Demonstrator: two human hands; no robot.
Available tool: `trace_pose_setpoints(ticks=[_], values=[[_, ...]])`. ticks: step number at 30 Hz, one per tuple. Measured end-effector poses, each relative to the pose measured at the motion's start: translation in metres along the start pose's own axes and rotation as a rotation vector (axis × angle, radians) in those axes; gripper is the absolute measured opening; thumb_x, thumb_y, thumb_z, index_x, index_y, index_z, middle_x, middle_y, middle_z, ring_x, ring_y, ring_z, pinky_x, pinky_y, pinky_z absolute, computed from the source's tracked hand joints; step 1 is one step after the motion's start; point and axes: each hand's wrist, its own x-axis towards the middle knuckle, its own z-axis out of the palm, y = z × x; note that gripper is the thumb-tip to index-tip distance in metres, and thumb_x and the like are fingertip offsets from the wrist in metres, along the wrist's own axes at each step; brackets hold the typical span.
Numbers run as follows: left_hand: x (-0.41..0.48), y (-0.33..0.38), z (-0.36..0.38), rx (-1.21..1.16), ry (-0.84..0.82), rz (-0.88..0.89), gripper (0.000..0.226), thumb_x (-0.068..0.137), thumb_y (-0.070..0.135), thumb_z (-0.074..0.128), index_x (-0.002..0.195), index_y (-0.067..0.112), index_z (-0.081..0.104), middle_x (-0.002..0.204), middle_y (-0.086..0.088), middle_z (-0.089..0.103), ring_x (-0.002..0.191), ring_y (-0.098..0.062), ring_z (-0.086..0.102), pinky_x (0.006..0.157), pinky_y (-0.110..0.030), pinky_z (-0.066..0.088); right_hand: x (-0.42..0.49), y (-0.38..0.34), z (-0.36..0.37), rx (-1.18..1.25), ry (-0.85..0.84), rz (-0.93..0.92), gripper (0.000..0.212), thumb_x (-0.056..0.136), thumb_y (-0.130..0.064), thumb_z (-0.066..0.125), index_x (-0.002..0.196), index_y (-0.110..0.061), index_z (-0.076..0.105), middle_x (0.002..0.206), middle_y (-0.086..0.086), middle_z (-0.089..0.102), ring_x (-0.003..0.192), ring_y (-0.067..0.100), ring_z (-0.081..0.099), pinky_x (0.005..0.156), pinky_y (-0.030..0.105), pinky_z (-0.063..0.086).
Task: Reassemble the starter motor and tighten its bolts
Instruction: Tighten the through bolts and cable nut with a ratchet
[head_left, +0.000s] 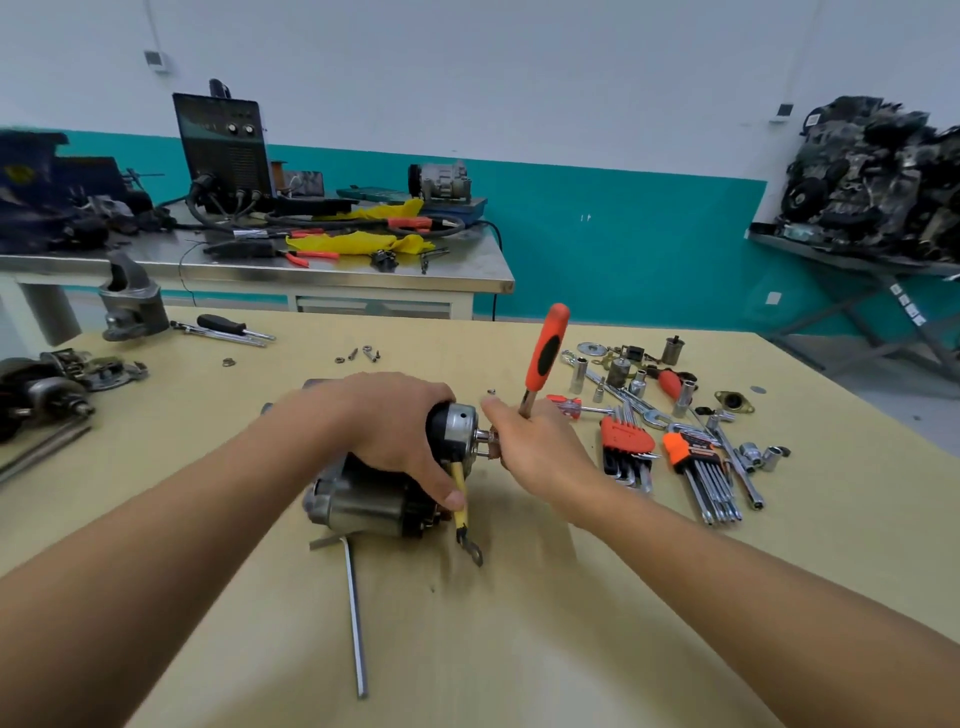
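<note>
The starter motor (374, 499) lies on its side mid-tabletop (519, 649); the left hand (395, 431) clasps its upper cylinder, thumb against a yellow cable (460, 506); the right hand (537, 444) curls round the shaft of an orange-handled tool (545, 353), handle upright, at the cylinder's end; a long hex key (356, 613) lies in front of the motor; hex key sets (626, 441) and sockets (579, 374) lie to the right.

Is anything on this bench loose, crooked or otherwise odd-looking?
The yellow cable: it hangs free from the starter motor the left hand grips, its ring terminal fastened to nothing. A long hex key lies partly under the motor, and loose screws sit beyond. The right hand holds an orange-handled tool.
</note>
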Motion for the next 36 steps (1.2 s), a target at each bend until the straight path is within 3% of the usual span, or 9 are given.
trace_pose_setpoints(ticks=[2, 6, 9, 12, 14, 20, 24, 30, 36], values=[[0.009, -0.007, -0.020, 0.010, -0.114, -0.003, 0.083, 0.056, 0.069, 0.084, 0.124, 0.036, 0.052, 0.110, 0.011, 0.061, 0.101, -0.017, 0.058, 0.090, -0.039, 0.047, -0.002, 0.010, 0.002, 0.148, 0.050, -0.038, 0.049, 0.100, -0.046, 0.048, 0.059, -0.020, 0.042, 0.046, -0.010, 0.043, 0.052, 0.015, 0.046, 0.060, 0.035, 0.035], [0.031, -0.020, -0.040, 0.194, -0.352, -0.031, 0.061, 0.067, 0.050, 0.087, 0.117, 0.028, 0.061, 0.103, 0.010, 0.067, 0.094, -0.013, 0.063, 0.070, -0.027, 0.047, 0.000, 0.033, -0.003, 0.378, 0.191, -0.089, 0.050, 0.103, -0.038, 0.049, 0.064, -0.006, 0.053, 0.060, 0.004, 0.051, 0.049, 0.008, 0.043, 0.054, 0.027, 0.035], [0.039, -0.027, -0.037, 0.110, -0.452, -0.049, 0.057, 0.063, 0.042, 0.091, 0.112, 0.028, 0.067, 0.106, 0.002, 0.073, 0.099, -0.021, 0.069, 0.085, -0.036, 0.058, 0.003, 0.041, -0.010, 0.411, 0.231, -0.139, 0.057, 0.103, -0.035, 0.051, 0.069, 0.010, 0.052, 0.065, 0.008, 0.054, 0.053, 0.006, 0.048, 0.053, 0.020, 0.039], [0.041, -0.028, -0.036, 0.068, -0.454, -0.029, 0.069, 0.047, 0.046, 0.089, 0.109, 0.025, 0.067, 0.105, 0.000, 0.074, 0.099, -0.022, 0.071, 0.092, -0.041, 0.058, 0.011, 0.041, -0.014, 0.482, 0.241, -0.050, 0.051, 0.103, -0.037, 0.052, 0.060, -0.008, 0.055, 0.055, -0.005, 0.056, 0.050, 0.005, 0.049, 0.052, 0.020, 0.038], [0.040, -0.028, -0.034, 0.036, -0.402, -0.009, 0.068, 0.048, 0.045, 0.089, 0.109, 0.024, 0.066, 0.103, 0.000, 0.074, 0.097, -0.020, 0.071, 0.088, -0.039, 0.060, 0.017, 0.038, -0.016, 0.473, 0.240, -0.038, 0.051, 0.102, -0.039, 0.051, 0.058, -0.015, 0.057, 0.053, -0.009, 0.056, 0.050, 0.004, 0.049, 0.055, 0.023, 0.039], [0.037, -0.026, -0.042, 0.046, -0.077, 0.051, 0.061, 0.059, 0.044, 0.088, 0.108, 0.030, 0.054, 0.102, 0.005, 0.064, 0.093, -0.015, 0.063, 0.080, -0.034, 0.055, 0.016, 0.039, -0.014, 0.447, 0.243, -0.107, 0.054, 0.102, -0.043, 0.051, 0.069, -0.002, 0.064, 0.061, -0.002, 0.058, 0.058, 0.004, 0.054, 0.064, 0.031, 0.046], [0.030, -0.018, -0.033, 0.049, 0.128, 0.050, 0.065, 0.057, 0.047, 0.084, 0.109, 0.034, 0.048, 0.099, 0.008, 0.061, 0.088, -0.012, 0.058, 0.080, -0.037, 0.055, 0.018, 0.039, -0.021, 0.468, 0.270, -0.045, 0.052, 0.102, -0.044, 0.050, 0.062, -0.013, 0.062, 0.056, -0.005, 0.056, 0.052, 0.004, 0.051, 0.059, 0.030, 0.041], [0.018, -0.015, 0.006, 0.246, 0.522, 0.077, 0.073, 0.066, 0.065, 0.071, 0.126, 0.033, 0.046, 0.104, 0.006, 0.053, 0.091, -0.016, 0.047, 0.076, -0.030, 0.042, 0.016, 0.038, -0.023, 0.508, 0.298, -0.037, 0.051, 0.101, -0.045, 0.050, 0.057, -0.021, 0.061, 0.064, 0.003, 0.057, 0.064, 0.019, 0.052, 0.065, 0.035, 0.040], [0.001, -0.009, 0.019, 0.464, 0.606, 0.159, 0.071, 0.074, 0.077, 0.053, 0.124, 0.028, 0.046, 0.105, 0.003, 0.059, 0.089, -0.017, 0.047, 0.084, -0.034, 0.047, 0.017, 0.039, -0.023, 0.507, 0.308, -0.005, 0.052, 0.101, -0.043, 0.052, 0.055, -0.021, 0.061, 0.058, -0.004, 0.060, 0.063, 0.016, 0.054, 0.065, 0.035, 0.042]])
